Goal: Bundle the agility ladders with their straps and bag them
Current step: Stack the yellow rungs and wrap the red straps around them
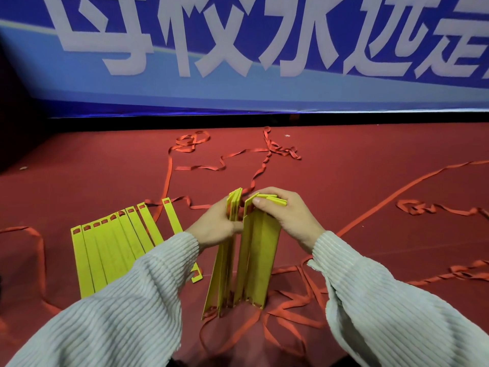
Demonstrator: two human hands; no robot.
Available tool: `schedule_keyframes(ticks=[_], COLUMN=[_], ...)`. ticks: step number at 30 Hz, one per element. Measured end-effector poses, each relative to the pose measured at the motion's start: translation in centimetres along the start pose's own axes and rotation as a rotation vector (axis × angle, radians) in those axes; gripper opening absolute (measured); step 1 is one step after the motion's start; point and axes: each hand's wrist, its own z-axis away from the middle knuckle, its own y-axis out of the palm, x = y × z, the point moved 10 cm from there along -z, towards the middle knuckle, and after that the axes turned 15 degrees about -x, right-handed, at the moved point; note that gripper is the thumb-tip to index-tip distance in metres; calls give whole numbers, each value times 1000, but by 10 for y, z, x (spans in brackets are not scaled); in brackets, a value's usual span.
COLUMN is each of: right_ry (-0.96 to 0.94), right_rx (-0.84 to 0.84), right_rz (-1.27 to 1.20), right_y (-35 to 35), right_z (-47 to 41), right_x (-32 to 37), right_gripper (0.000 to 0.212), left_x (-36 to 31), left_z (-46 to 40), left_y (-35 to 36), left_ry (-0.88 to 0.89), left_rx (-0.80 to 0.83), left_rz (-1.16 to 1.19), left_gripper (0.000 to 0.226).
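Two stacks of yellow ladder rungs stand on end on the red floor in front of me. My left hand [215,225] grips the top of the left stack [221,274]. My right hand [285,215] grips the top of the right stack [260,258], fingers curled over its upper end. Red straps [288,311] thread through the rungs' slots and pool around their bases. Several more yellow rungs [111,250] lie flat, fanned out at the left, partly hidden by my left sleeve.
Loose red straps [219,168] trail across the red carpet ahead and to the right [434,209]. A blue banner with large white characters [238,49] stands behind the floor's far edge. No bag is in view.
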Motion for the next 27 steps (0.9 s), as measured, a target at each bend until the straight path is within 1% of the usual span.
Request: schedule_keyframes(ticks=[3,4,5,6,8,9,12,14,17,18,21,23,27], right_ry=[17,23,22,23,31,35,14,7,-10,-21,-16,-4,12], right_rx=[11,10,13,22,60,81,108,85,29,25,-2,-24,-76], right_rz=[-34,-39,-40,-44,-68,-78,-48,-35,-19,-9,-9,-12,-18], right_y=[0,0,0,0,0,0,3,5,1,0,-5,-10,-18], right_z=[0,0,1,2,6,7,8,6,3,2,1,0,-2], right_x=[1,0,0,1,1,2,4,4,4,4,3,2,0], right_gripper=[13,13,14,14,17,22,44,46,34,31,26,25,24], left_x=[16,23,27,25,13,7,2,1,-1,1,10,14,18], left_z=[5,2,-2,-3,-4,-3,-5,-6,-6,-6,-8,-9,-14], left_y=[22,23,23,21,16,13,7,4,1,1,-1,-3,-8], left_ry=[-124,-128,-88,-16,149,196,241,259,254,234,140,91,52], left_rx=[205,238,253,254,195,151,36,-15,-41,-30,14,15,-31], left_rz=[-135,-176,-234,-294,-353,-346,-320,-338,-337,-317,-205,-157,-151], left_gripper=[83,92,99,98,83,75,53,47,57,56,48,45,40])
